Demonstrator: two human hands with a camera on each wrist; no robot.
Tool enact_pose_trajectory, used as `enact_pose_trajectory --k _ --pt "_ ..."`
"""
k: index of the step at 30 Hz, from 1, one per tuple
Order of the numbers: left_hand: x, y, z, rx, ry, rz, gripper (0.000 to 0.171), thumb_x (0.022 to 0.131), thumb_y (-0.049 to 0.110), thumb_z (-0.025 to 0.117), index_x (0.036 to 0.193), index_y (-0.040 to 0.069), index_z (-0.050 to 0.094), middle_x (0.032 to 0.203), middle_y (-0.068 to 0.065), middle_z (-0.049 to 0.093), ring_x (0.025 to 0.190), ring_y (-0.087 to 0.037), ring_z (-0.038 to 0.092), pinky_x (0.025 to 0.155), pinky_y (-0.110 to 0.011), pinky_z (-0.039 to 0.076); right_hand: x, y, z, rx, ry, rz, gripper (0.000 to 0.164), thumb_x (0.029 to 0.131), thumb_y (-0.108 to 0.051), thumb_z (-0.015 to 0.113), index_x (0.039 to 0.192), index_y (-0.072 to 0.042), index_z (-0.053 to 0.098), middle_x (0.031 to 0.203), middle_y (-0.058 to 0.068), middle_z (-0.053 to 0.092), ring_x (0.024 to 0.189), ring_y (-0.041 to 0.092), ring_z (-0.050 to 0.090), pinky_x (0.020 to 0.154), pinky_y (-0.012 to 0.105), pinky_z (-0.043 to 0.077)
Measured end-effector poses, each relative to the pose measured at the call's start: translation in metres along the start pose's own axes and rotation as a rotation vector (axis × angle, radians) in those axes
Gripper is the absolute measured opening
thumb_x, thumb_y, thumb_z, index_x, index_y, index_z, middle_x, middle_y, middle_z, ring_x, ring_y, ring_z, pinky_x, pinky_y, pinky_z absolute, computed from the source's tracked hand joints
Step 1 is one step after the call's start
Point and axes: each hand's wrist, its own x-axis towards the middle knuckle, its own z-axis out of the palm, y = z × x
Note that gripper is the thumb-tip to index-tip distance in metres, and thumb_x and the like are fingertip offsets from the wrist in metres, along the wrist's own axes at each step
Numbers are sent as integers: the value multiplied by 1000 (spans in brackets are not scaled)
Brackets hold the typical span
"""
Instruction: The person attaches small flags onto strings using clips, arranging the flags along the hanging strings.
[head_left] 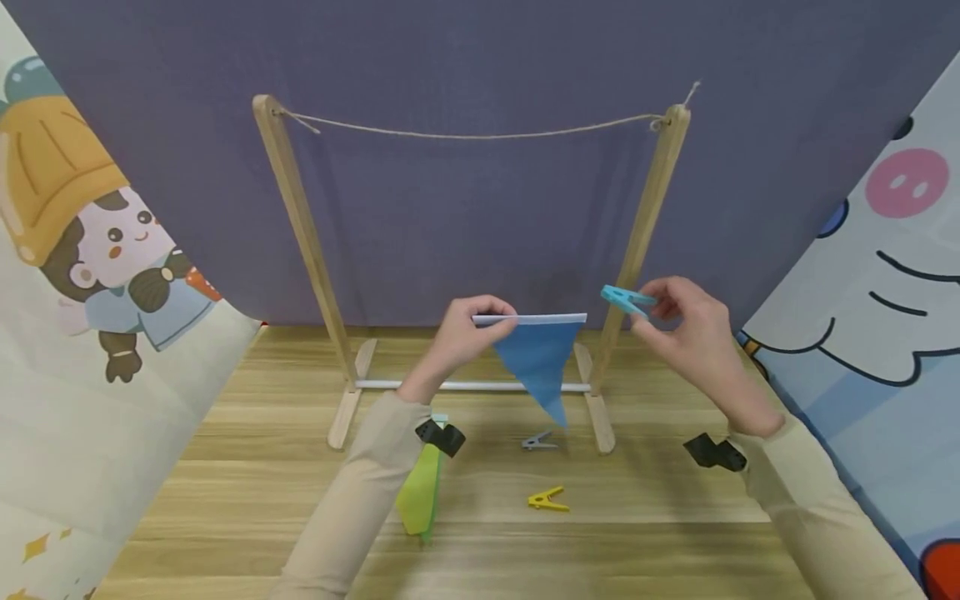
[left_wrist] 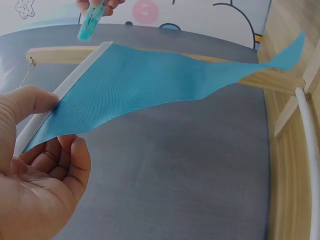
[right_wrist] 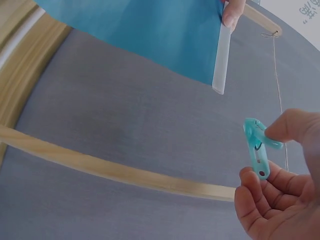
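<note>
My left hand pinches a blue triangular pennant by the white band along its top edge, and the cloth hangs point down. To the right, my right hand holds a light-blue clothespin between thumb and fingers. In the right wrist view the thumb presses one leg of the clothespin, apart from the pennant's white band. Above both hands a thin string sags between two wooden posts, with nothing hanging on it.
The wooden frame's posts stand on feet joined by a white rod. On the table lie a grey clothespin, a yellow clothespin and a yellow-green pennant partly under my left forearm. A grey-blue cloth hangs behind.
</note>
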Motion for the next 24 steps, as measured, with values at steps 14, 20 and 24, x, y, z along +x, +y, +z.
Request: enact_pose_trajectory --k 14,20,24 --pt "19 18 2 -3 11 29 8 86 11 67 89 3 69 88 -5 67 79 -15 55 67 -26 44 13 0 -19 -34 -17 -1 25 75 -1 69 98 4 61 80 14 60 66 22 56 64 7 35" --pt "28 22 4 2 33 54 9 86 12 67 89 3 69 88 -6 68 85 -14 57 73 -26 44 19 2 -23 -49 -7 -26 26 74 -1 69 98 4 62 80 14 59 67 21 55 65 9 35" --pt "33 24 6 -17 55 54 11 86 13 68 89 2 69 86 -6 67 78 -16 55 67 -26 43 25 3 -25 -46 0 -54 25 75 -2 67 98 4 62 80 14 59 66 22 55 65 10 36"
